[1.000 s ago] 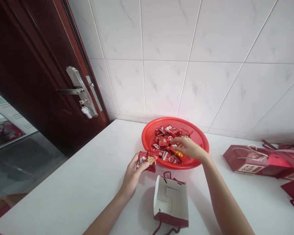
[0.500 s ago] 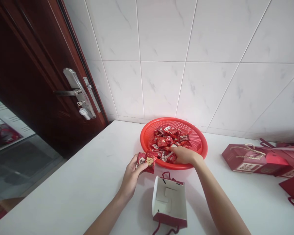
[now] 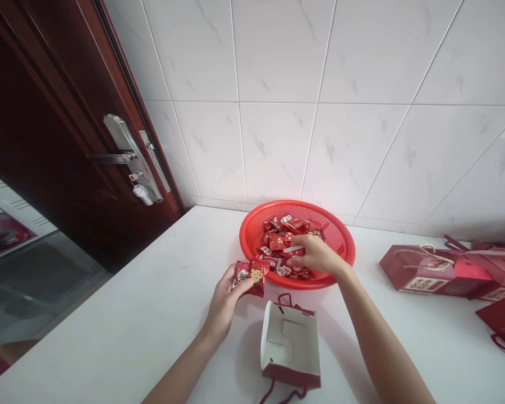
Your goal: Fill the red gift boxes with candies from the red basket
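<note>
Between the thumb and fingers of my left hand are red wrapped candy packets, held just in front of the basket's near left rim. My right hand reaches over the red mesh basket, its fingers closed on a small red packet with a pale strip. Several red candy packets lie in the basket under and beside the fingers. Nearer to me, an open box with a white inside, dark red outside and cord handles stands on the table with nothing in it.
Dark red gift boxes with cord handles stand at the right of the white table. Behind it rises a tiled wall. A brown door with keys in its lock is at the left.
My right hand has lifted slightly and moved a little left over the candies, now pinching a packet. My left hand keeps its packets in nearly the same place. The view has shifted slightly.
</note>
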